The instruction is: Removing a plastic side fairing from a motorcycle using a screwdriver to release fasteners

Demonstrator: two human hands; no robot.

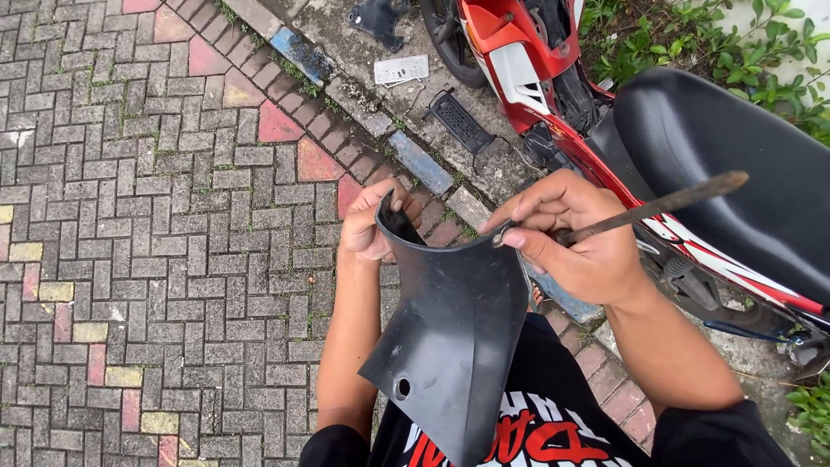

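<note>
While left hand [367, 227] grips black panel [450, 337], right hand [571, 238] clasps screwdriver [657, 206]

- Left hand [365, 227]: bare, no glove, ring or watch showing; forearm bare to above the elbow.
- Right hand [577, 244]: bare, nails short; forearm likewise uncovered.
- Black T-shirt [553, 406]: short-sleeved, with a red and white printed graphic across the chest.
- Sleeves: black, ending at the upper arms.
</note>
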